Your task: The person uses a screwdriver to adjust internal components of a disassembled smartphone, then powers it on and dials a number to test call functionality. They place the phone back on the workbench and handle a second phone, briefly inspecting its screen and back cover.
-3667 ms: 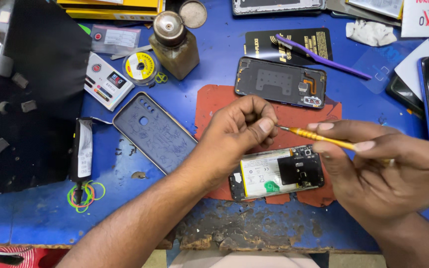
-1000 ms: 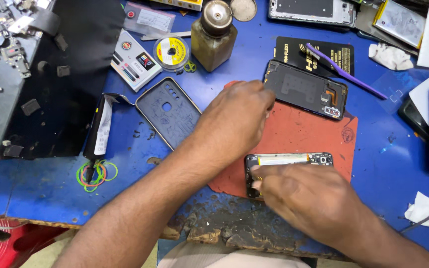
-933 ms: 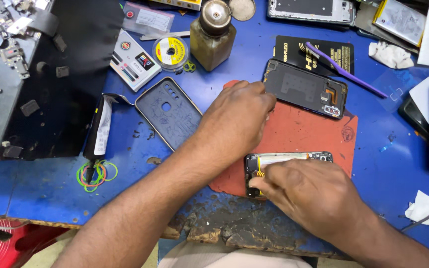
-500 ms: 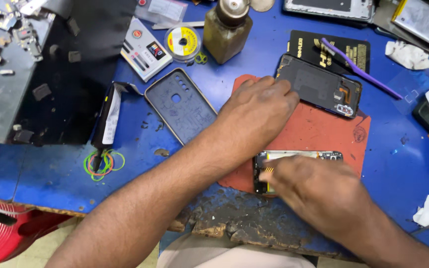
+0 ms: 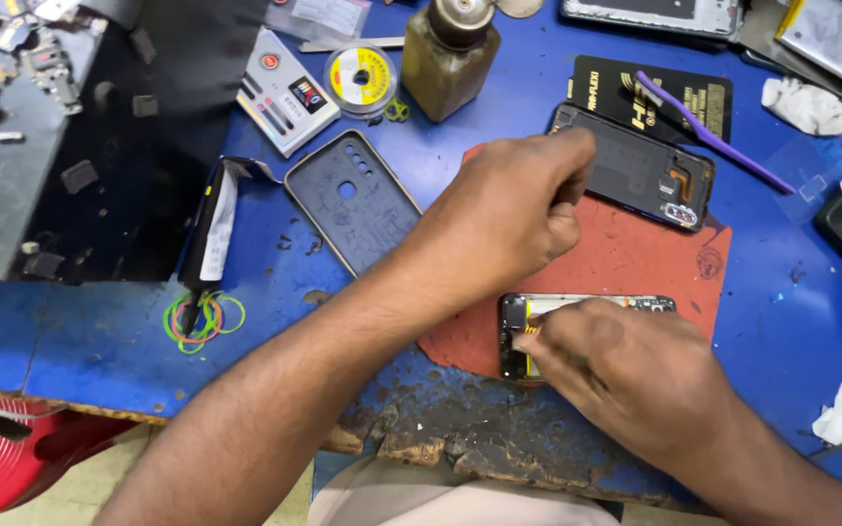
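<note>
Your right hand (image 5: 635, 380) lies over the opened black phone with its yellow-labelled inside (image 5: 528, 336) on the worn red rubber mat (image 5: 635, 263), fingers (image 5: 548, 341) pressed together onto its left end. Your left hand (image 5: 509, 214) hovers above the mat, fingers curled shut near the dark plastic phone back cover (image 5: 655, 175) on the blue surface (image 5: 99, 321).

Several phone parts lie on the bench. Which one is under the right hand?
The opened phone body on the red mat, under the right hand. The grey case and the black back cover lie untouched farther up.
</note>
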A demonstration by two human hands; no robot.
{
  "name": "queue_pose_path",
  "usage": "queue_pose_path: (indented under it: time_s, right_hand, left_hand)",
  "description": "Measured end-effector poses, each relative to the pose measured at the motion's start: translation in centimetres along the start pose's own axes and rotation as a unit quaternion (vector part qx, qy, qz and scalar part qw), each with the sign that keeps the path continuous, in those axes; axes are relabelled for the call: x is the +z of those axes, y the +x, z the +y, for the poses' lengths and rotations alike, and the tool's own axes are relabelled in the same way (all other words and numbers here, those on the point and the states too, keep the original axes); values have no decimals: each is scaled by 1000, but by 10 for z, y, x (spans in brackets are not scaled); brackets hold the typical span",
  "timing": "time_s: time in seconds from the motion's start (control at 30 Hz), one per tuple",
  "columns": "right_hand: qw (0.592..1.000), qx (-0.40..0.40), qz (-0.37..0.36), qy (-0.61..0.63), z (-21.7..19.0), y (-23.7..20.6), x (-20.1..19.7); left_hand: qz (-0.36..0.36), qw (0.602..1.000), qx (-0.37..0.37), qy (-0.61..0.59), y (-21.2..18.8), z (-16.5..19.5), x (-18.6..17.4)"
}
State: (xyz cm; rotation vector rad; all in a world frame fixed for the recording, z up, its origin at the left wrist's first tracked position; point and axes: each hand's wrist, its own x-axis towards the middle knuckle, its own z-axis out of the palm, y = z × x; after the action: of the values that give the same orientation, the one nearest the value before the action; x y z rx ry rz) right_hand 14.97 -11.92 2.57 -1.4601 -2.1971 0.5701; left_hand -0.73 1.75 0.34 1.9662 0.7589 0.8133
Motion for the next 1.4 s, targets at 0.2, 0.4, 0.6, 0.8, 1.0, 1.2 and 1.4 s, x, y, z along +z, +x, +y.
queue_pose_path:
  time_s: [0.2,0.4,0.6,0.8,1.0,1.2,1.4]
  right_hand:
    - [999,-31,-9,0,-1,-1,-2]
    - [994,-107,17,33,-9,6,-7]
    - [996,-72,24,41,-5,1,-2]
    - [999,6,25,22,-3,-5,2]
    - [941,32,219,256,7,-11,-20]
    - [950,45,269,153,13,-20,-28]
    - [954,10,253,159,16,-16,-29]
  left_hand:
    - [16,987,-14,-161,-2,3,0]
    - [9,973,-54,-223,-1,2,5]
    - [-6,966,-50,-253,-1,0,7]
    - [-31,946,-80,-314,-4,-5,9]
    - [-56,917,-130,-373,-5,-9,10]
    - [-89,896,-151,-409,-7,-5,13]
    - [-98,901,-164,-389,-7,0,10]
